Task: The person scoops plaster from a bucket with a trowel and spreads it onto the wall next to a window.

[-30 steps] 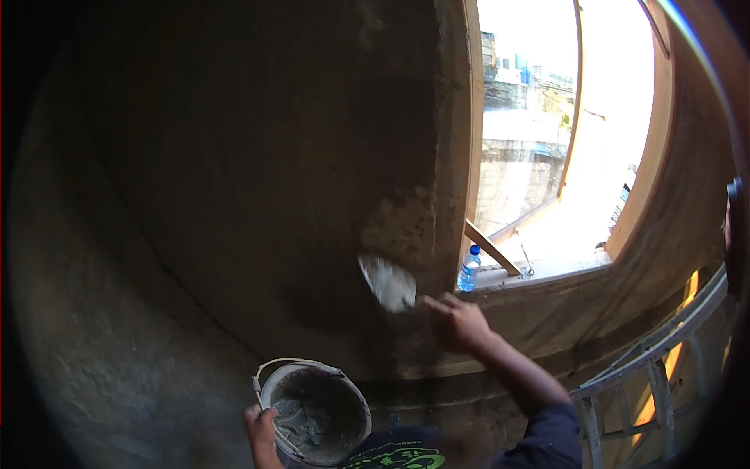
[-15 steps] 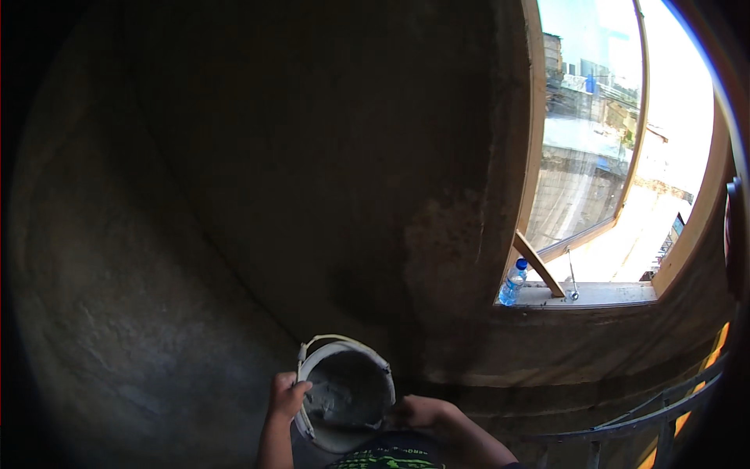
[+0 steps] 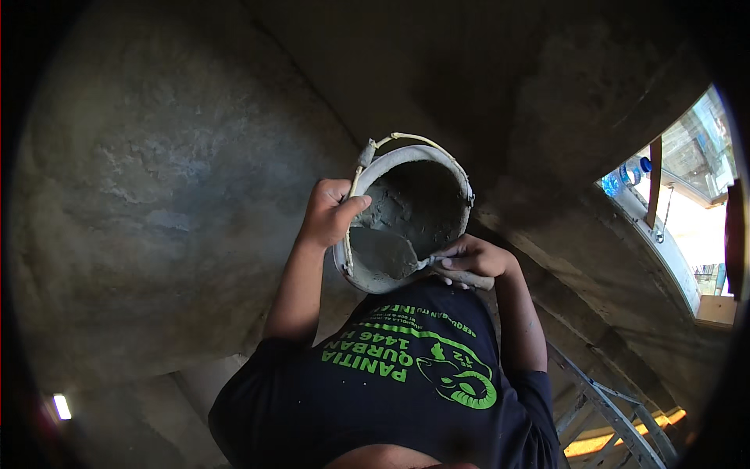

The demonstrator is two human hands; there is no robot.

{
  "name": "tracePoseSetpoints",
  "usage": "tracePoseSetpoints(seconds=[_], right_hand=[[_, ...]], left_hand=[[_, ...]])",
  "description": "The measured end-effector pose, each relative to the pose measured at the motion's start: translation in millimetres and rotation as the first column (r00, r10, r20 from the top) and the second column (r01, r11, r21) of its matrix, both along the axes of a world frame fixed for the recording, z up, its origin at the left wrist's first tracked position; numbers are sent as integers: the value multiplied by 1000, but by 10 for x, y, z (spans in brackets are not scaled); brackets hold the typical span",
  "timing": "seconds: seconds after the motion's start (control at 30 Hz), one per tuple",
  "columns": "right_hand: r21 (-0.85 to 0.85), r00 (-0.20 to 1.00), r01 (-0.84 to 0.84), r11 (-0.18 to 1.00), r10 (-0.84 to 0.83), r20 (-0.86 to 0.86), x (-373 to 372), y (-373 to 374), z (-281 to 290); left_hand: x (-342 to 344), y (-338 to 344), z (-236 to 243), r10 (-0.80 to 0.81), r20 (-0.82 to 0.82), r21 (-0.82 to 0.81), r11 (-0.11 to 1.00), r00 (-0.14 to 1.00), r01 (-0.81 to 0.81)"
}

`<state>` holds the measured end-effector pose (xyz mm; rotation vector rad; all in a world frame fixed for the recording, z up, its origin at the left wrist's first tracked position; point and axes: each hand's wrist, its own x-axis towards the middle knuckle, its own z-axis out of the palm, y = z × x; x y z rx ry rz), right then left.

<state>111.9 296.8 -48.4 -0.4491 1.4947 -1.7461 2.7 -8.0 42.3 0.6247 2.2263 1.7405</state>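
Observation:
A pale bucket [image 3: 361,275] with a light wire handle [image 3: 406,136] is held in front of my dark shirt. Grey wet mortar [image 3: 410,205] lies inside it. My left hand [image 3: 330,211] is closed on the bucket's left rim, thumb over the edge by the handle. In my right hand [image 3: 475,262] is a trowel [image 3: 383,252], its handle gripped at the near right rim. The trowel's grey blade reaches into the bucket, lying over the mortar near the lower side.
A rough grey plastered wall [image 3: 172,180] rises around me. At the right is an open window with a blue-capped plastic bottle [image 3: 625,176] on its sill [image 3: 652,238]. A metal ladder [image 3: 617,414] stands at the lower right.
My view has tilted down and swung, so the bucket sits higher and the window farther to the right. The trowel blade now shows inside the bucket. My left hand still grips the rim.

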Motion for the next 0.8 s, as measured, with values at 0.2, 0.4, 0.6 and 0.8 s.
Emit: tracePoseSetpoints(seconds=[0.2, 0.4, 0.6, 0.8], right_hand=[[-454, 874, 334, 826, -91, 477, 407, 333, -467], [-278, 858, 488, 828, -395, 329, 410, 589, -81], [-476, 509, 651, 591, -806, -303, 178, 580, 1301], [-370, -355, 857, 358, -109, -928, -151, 966, 2498]], left_hand=[[-62, 16, -128, 120, -8, 56, 991, 993, -119], [-152, -5, -336, 230, 33, 73, 970, 973, -232], [-143, -214, -681, 290, 34, 70, 954, 956, -292], [-110, -186, -609, 266, 46, 53, 962, 963, -268]])
